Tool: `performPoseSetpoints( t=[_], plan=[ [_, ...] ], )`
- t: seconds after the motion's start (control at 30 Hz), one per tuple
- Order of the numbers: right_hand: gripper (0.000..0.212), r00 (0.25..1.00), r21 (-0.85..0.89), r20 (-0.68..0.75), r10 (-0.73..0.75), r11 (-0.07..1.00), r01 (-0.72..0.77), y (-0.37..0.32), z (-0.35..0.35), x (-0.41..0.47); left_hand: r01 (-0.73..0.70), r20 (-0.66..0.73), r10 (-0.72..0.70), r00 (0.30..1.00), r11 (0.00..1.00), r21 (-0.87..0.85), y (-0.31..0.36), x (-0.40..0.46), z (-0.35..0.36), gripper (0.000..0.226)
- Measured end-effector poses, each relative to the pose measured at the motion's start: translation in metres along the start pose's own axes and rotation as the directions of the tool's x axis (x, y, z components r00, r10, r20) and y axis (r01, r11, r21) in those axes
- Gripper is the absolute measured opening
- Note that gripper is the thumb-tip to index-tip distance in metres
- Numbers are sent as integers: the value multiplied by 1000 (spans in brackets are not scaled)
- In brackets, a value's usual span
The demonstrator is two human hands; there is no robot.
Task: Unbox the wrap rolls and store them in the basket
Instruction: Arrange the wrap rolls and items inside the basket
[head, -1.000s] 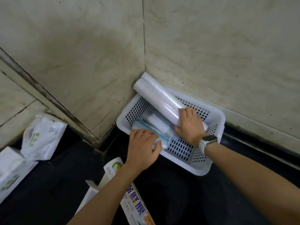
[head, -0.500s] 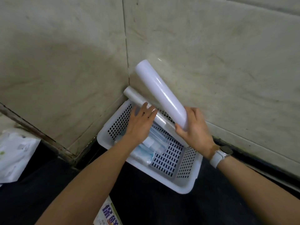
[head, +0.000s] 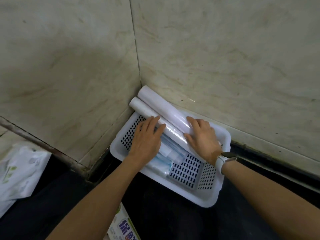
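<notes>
Wrap rolls (head: 161, 111), two, lie side by side in the white basket (head: 206, 196), far ends poking over its rim. Left hand (head: 147, 141) rests flat beside them; right hand (head: 203, 137) curls around them. Below, a box (head: 123, 227) shows blue Chinese characters. Black counter (head: 164, 220), marble corner walls (head: 216, 58).

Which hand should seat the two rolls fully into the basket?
Right hand: it already wraps the low ends of both wrap rolls inside the basket. Left hand only rests flat beside them.
</notes>
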State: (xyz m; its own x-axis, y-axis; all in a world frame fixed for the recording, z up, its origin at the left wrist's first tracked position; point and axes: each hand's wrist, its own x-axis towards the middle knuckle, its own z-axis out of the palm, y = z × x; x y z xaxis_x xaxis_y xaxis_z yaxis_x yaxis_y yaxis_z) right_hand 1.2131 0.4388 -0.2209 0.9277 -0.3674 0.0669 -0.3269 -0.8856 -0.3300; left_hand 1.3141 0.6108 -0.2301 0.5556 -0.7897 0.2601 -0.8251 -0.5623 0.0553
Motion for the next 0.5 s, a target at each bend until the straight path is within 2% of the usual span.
performPoseSetpoints(
  t=[0.13, 0.23, 0.5],
  plan=[
    [52, 998, -210, -21, -59, 976, 53, 0, 3, -6, 14, 68, -12, 998, 1000, -27, 0, -2, -3, 50],
    [53, 996, -260, 27, -83, 962, 87, -1, 9, -10, 12, 79, -11, 997, 1000, -13, -1, -4, -3, 52],
    [58, 985, -65, 174, -13, 998, 24, 0, 10, -6, -10, 149, 12, 989, 1000, -16, -6, 3, 1, 57]
  ],
)
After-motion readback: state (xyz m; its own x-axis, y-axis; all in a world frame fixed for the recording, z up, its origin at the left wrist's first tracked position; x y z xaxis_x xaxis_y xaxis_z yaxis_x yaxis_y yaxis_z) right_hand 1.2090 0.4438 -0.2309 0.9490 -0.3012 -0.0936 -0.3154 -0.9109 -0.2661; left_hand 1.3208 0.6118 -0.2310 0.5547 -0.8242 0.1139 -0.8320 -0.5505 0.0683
